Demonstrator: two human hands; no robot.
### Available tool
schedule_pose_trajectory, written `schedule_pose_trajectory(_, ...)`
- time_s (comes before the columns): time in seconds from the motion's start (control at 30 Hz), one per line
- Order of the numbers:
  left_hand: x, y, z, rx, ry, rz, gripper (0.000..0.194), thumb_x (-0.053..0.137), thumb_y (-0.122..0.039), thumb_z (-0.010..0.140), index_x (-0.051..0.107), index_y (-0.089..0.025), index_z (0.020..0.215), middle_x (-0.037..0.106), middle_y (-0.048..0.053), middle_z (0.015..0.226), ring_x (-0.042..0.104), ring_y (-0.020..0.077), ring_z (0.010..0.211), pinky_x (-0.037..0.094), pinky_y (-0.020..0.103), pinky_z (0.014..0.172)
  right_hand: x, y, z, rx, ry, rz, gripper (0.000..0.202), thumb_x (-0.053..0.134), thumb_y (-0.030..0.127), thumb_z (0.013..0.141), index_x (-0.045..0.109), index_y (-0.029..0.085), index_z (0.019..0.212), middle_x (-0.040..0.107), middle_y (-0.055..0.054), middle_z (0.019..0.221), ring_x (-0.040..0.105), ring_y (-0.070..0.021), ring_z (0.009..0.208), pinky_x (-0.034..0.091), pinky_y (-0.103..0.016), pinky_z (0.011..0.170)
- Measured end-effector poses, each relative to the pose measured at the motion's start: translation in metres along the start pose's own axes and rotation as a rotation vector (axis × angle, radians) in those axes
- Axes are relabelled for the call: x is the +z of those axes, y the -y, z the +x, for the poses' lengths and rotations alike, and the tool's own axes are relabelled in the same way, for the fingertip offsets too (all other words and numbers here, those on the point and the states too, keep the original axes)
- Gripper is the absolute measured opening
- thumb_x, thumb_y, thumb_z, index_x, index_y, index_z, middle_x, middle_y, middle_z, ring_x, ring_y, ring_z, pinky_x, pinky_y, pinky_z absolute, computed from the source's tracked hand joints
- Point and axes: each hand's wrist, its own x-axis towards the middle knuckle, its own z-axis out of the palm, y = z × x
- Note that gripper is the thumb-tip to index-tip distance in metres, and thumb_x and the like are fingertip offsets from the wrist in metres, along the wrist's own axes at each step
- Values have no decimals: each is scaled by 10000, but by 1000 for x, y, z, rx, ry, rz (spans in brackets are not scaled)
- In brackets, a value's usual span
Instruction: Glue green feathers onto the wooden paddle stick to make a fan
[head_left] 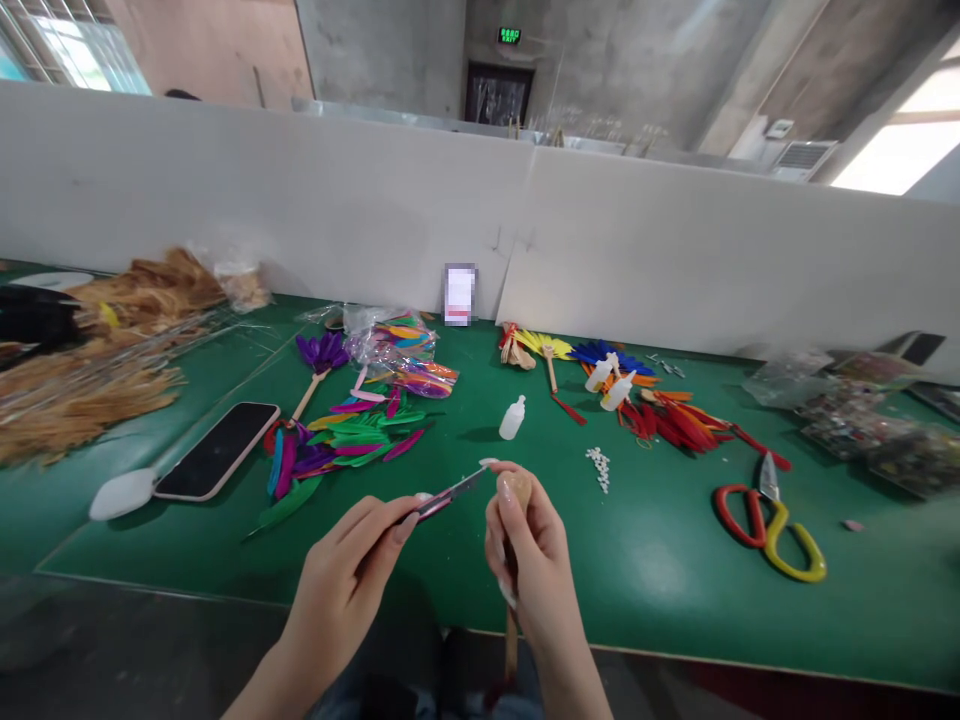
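My left hand (352, 570) pinches a pair of thin tweezers (454, 492), their tip pointing right toward my right hand. My right hand (529, 555) grips a small wooden fan handle (517, 489) upright, its stick running down below the fist past the table's edge. The tweezers' tip sits just left of the handle's rounded top. A small white dropper bottle (512, 418) stands on the green mat just beyond both hands. A cluster of tiny white beads (598, 467) lies to the right of my right hand.
Loose coloured feathers (345, 440) and a phone (217, 450) lie left. Finished feather fans (645, 395) with two small bottles lie right, red and yellow scissors (765, 515) nearer. Straw-coloured bundles (82, 370) fill the far left. A white partition (600, 260) backs the green table (675, 590).
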Motion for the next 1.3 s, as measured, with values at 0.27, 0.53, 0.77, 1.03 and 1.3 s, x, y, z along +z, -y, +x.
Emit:
schedule_pose_trajectory(0.27, -5, -1, -2, 10, -14, 23, 202, 514, -148, 879, 642, -204, 1025, 604, -1, 739, 545, 80, 556, 446, 157, 510, 4, 10, -9, 44, 128, 14, 308, 539, 407, 884, 485, 247, 1141, 393, 98, 599, 271, -8, 357, 232, -131, 330)
schedule_pose_trajectory(0.53, -20, -3, -8, 134, 94, 93, 298, 518, -102, 867, 605, -207, 1132, 616, -2, 783, 586, 70, 599, 451, 138, 532, 9, 22, -15, 120, 79, 72, 422, 426, 527, 902, 505, 243, 1204, 457, 61, 592, 323, -27, 361, 226, -154, 341)
schedule_pose_trajectory(0.77, -18, 1, -10, 182, 90, 205, 303, 513, -129, 883, 582, -194, 1171, 608, 1, 777, 583, 73, 603, 447, 150, 546, 10, 23, -18, 103, -2, -7, 433, 415, 522, 909, 512, 225, 1209, 467, 65, 525, 338, -44, 350, 269, -149, 342)
schedule_pose_trajectory(1.03, -20, -3, -8, 228, 69, 284, 280, 510, -170, 899, 585, -187, 1168, 604, -2, 751, 574, 73, 594, 445, 157, 548, 10, 26, -22, 80, 3, -96, 463, 421, 553, 892, 520, 244, 1222, 464, 57, 562, 346, -64, 394, 294, -168, 355)
schedule_pose_trajectory(1.3, -22, -7, -7, 252, 58, 322, 279, 520, -198, 895, 602, -200, 1162, 621, -3, 769, 589, 72, 606, 458, 158, 560, 7, 29, -22, 126, 2, -78, 507, 469, 545, 872, 525, 197, 1236, 456, 56, 561, 329, -46, 357, 209, -178, 332)
